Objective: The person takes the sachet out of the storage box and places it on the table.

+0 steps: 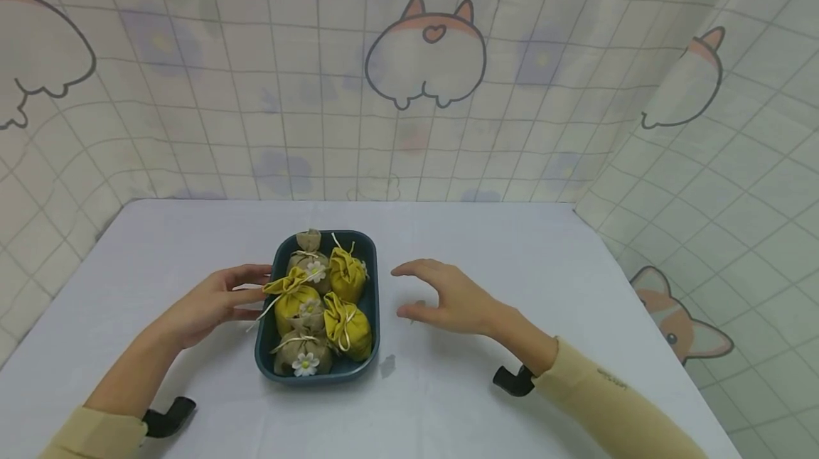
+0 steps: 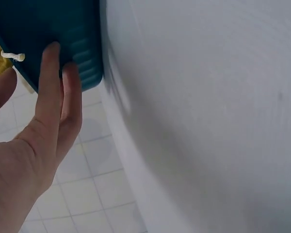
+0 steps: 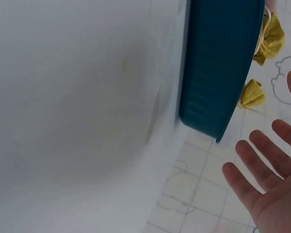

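A dark teal rectangular tub (image 1: 374, 345) stands on the table, filled with several small drawstring pouches. Some are yellow, like the yellow pouch (image 1: 348, 331) at its right side; others are tan burlap, like the burlap pouch (image 1: 294, 356) with a white flower at the near end. My left hand (image 1: 214, 303) is at the tub's left side, fingers extended, fingertips at its outer wall (image 2: 26, 24). On the other side, my right hand (image 1: 448, 295) hovers apart from the tub, thumb and fingers spread, holding nothing.
A white cloth covers the table (image 1: 512, 246). Behind and beside it hangs a checked curtain (image 1: 256, 89) with cartoon corgi prints. A small grey mark (image 1: 387, 366) shows on the cloth right of the tub. Each wrist wears a black device (image 1: 512, 381).
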`<state>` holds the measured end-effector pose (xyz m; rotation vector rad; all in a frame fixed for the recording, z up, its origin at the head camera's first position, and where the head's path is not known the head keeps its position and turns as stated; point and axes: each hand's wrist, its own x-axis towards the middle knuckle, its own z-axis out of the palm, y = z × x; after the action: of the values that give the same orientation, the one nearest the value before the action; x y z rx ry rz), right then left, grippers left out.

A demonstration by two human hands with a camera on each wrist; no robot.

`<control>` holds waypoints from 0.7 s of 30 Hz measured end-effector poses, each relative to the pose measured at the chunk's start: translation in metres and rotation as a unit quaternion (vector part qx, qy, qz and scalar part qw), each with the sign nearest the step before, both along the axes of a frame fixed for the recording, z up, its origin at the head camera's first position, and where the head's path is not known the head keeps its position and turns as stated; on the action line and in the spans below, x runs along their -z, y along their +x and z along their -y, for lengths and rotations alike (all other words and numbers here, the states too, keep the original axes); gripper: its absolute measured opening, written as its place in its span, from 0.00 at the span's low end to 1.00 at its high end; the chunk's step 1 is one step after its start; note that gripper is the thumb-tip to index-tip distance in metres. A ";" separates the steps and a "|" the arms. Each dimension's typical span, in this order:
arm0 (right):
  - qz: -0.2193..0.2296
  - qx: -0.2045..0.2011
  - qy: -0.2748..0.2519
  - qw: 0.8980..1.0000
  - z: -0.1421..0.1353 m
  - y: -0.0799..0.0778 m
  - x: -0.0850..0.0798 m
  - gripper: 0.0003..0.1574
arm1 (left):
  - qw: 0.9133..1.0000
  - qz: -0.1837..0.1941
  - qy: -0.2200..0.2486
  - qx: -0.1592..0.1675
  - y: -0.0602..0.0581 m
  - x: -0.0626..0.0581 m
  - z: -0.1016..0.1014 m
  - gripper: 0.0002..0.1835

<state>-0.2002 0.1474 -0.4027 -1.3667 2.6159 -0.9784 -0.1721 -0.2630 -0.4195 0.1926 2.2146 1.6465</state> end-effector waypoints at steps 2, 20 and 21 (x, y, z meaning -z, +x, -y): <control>0.005 -0.017 -0.016 1.000 0.004 0.001 0.001 0.33 | 1.000 0.002 0.001 0.000 0.000 0.001 0.000 0.36; 0.036 -0.100 -0.040 0.993 0.051 0.004 0.002 0.36 | 1.000 0.010 0.011 -0.005 -0.003 0.006 0.002 0.37; 0.034 -0.102 -0.037 0.994 0.054 0.005 0.002 0.37 | 1.000 0.009 0.011 -0.005 -0.003 0.006 0.002 0.37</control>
<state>-0.1956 0.0937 -0.4051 -1.5493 2.3565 -1.0819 -0.1750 -0.2646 -0.4252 0.1724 2.1876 1.6730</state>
